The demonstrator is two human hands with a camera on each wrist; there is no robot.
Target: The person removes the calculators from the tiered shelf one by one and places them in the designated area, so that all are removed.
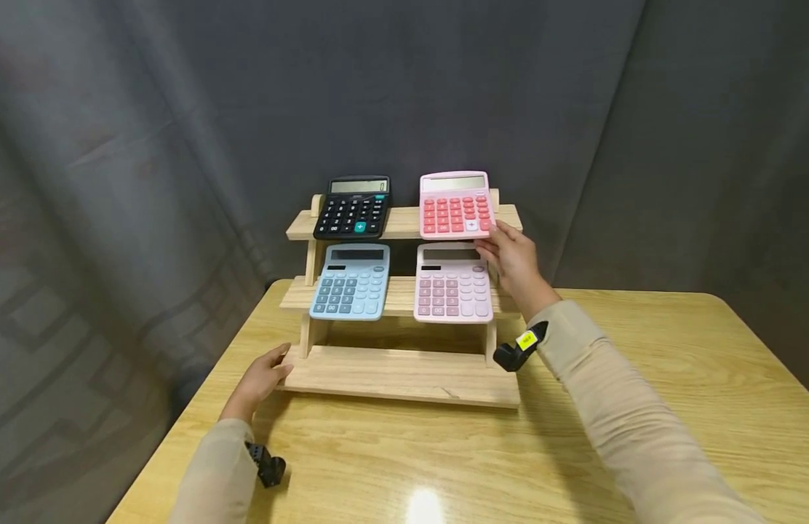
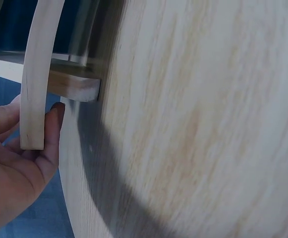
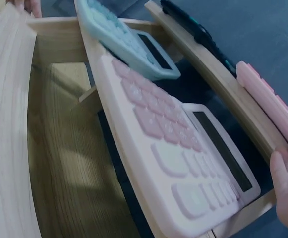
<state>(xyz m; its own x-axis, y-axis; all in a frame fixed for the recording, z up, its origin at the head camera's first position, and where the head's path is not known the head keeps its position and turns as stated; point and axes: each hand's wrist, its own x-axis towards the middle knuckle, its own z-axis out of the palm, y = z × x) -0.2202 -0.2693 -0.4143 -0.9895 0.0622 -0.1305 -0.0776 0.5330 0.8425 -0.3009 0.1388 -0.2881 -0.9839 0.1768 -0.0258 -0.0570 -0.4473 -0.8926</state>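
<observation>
A tiered wooden display stand (image 1: 404,375) holds several calculators. On its top shelf lean a black calculator (image 1: 354,209) and a pink calculator with coral keys (image 1: 455,205). The middle shelf carries a light blue calculator (image 1: 352,282) and a pale pink calculator with mauve keys (image 3: 168,144). My right hand (image 1: 516,260) holds the coral-keyed calculator by its lower right corner, at the shelf's front edge; some fingertips are hidden. At the stand's lower left, my left hand (image 1: 263,378) grips the end of the bottom board (image 2: 34,89), with fingers and thumb on either side.
The stand rests on a light wooden table (image 1: 640,364). A dark grey curtain (image 1: 404,87) hangs behind and along the left side. Black wrist cameras are strapped over both sleeves.
</observation>
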